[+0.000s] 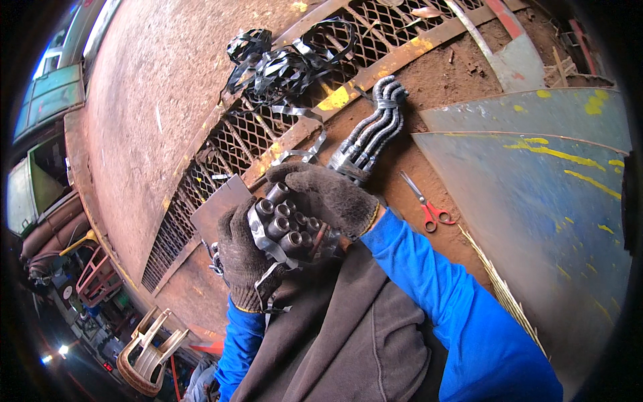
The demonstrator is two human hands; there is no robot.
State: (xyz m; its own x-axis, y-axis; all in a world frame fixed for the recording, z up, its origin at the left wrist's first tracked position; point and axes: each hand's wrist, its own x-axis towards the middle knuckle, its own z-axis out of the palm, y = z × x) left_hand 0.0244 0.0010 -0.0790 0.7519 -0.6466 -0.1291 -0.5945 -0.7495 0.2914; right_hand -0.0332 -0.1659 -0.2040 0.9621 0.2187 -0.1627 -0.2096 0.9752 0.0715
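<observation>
A bundle of short, hollow metal tubes sits between my hands near my lap, open ends facing up. My left hand, in a dark knit glove, is closed round its left side. My gloved right hand curls against its far right side, fingertips bent at the top edge. A shiny grey plastic strip passes round the bundle, and a loose end hangs by my left wrist. Another length of strip runs from near my right fingertips toward a tangled heap of strip. The tubes' lower ends are hidden.
A bound bundle of bent metal rods lies beyond my right hand. Red-handled scissors rest on the brown surface. Rusty metal mesh crosses ahead, and grey-blue sheet metal lies on the right. A plastic chair stands lower left.
</observation>
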